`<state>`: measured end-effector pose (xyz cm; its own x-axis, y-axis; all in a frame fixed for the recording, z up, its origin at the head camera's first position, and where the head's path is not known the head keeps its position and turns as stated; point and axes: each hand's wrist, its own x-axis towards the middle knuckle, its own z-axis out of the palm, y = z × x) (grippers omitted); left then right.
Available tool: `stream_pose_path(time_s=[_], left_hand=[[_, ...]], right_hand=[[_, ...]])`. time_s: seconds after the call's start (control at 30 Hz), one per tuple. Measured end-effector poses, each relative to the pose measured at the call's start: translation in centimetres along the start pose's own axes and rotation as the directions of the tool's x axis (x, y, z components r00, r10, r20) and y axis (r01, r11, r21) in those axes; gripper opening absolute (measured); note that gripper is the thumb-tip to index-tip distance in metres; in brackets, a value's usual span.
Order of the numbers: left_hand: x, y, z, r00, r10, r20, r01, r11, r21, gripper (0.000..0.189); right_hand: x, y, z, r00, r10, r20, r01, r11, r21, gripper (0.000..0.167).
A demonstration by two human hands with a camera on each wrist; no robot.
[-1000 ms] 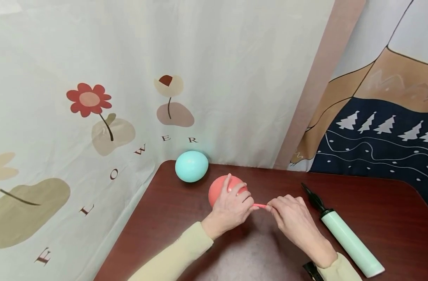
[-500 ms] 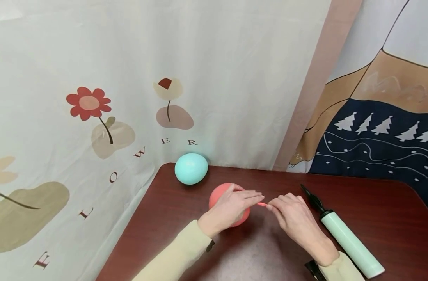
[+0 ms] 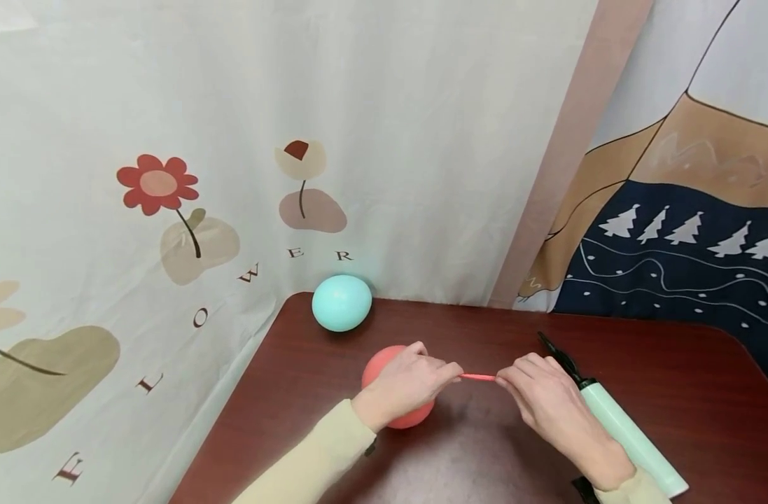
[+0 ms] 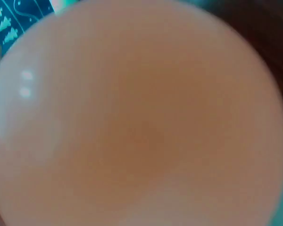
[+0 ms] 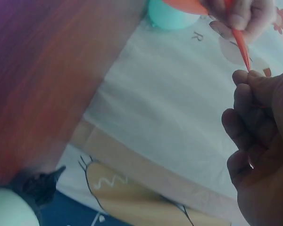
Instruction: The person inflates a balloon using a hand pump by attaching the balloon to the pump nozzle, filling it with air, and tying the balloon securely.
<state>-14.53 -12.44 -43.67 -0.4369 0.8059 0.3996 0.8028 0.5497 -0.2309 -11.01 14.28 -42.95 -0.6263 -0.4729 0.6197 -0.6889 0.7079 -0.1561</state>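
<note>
A round red balloon is partly covered by my left hand in the head view; it fills most of the left wrist view as a pale blur. The left fingers pinch the balloon's neck, which runs stretched and thin toward the right. At the neck's far end my right hand pinches it between thumb and forefinger. In the right wrist view the taut red neck spans from one hand to the other, with the other right fingers curled below.
An inflated turquoise balloon rests at the back left of the brown table. Beside my right hand lies a pale green hand pump with a black nozzle. Printed curtains hang behind the table.
My left hand has moved off the balloon's top to pinch its neck. The red balloon has shifted down and slightly left. My right hand has moved right, and the neck is stretched longer.
</note>
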Motion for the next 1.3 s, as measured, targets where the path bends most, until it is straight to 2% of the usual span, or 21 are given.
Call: stream_pose_path(time_s=[0.1,0.27,0.4,0.57,0.77,0.9,0.97,1.07,1.17,1.23,1.27,1.3], left_hand=[[-0.9,-1.4,0.1,0.999,-0.019,-0.038,0.020,1.000,0.020,0.017],[-2.3,-3.7,0.4,0.985,-0.005,-0.171,0.020,0.996,0.083,0.033],[-2.8,-4.0,0.6,0.972,0.028,-0.233,-0.012,0.998,0.069,0.035],[-2.5,-3.1,0.2,0.975,0.035,-0.221,-0.035,0.999,0.007,0.039],[-1.0,-1.7,-1.0,0.982,0.098,-0.159,-0.107,0.993,-0.048,0.046],[-0.3,-1.0,-1.8,0.983,0.139,-0.122,-0.146,0.988,-0.053,0.053],[0.1,-0.6,-2.0,0.984,0.151,-0.097,-0.160,0.982,-0.100,0.050],[0.6,0.1,-2.2,0.985,0.160,-0.059,-0.170,0.957,-0.237,0.043],[1.2,0.8,-2.4,0.983,0.180,-0.039,-0.181,0.905,-0.384,0.041],[1.7,1.4,-2.6,0.980,0.193,-0.045,-0.191,0.862,-0.469,0.040],[2.0,1.6,-2.8,0.980,0.193,-0.051,-0.190,0.828,-0.527,0.039],[2.3,2.0,-2.9,0.980,0.192,-0.057,-0.188,0.783,-0.594,0.039]], right_hand=[[-0.7,0.3,-1.0,1.000,-0.002,-0.016,0.002,1.000,-0.011,0.059],[-1.6,0.8,-3.2,0.991,-0.071,-0.111,0.070,0.997,-0.015,0.050],[-1.6,0.9,-4.3,0.968,-0.162,-0.191,0.156,0.987,-0.042,0.044],[-1.0,1.4,-5.3,0.947,-0.204,-0.248,0.185,0.978,-0.101,0.043],[0.9,2.3,-6.7,0.934,-0.219,-0.283,0.178,0.970,-0.165,0.043],[2.5,2.9,-6.9,0.912,-0.235,-0.335,0.181,0.966,-0.185,0.041],[3.2,3.1,-6.8,0.903,-0.234,-0.360,0.173,0.965,-0.195,0.042],[4.1,3.4,-6.5,0.895,-0.226,-0.384,0.155,0.966,-0.207,0.042],[5.0,3.7,-5.8,0.886,-0.210,-0.414,0.134,0.970,-0.204,0.041],[5.6,4.0,-5.2,0.889,-0.190,-0.417,0.122,0.975,-0.184,0.040],[5.8,4.1,-4.8,0.891,-0.175,-0.418,0.115,0.980,-0.164,0.040],[6.1,4.3,-4.4,0.895,-0.157,-0.418,0.108,0.984,-0.139,0.040]])
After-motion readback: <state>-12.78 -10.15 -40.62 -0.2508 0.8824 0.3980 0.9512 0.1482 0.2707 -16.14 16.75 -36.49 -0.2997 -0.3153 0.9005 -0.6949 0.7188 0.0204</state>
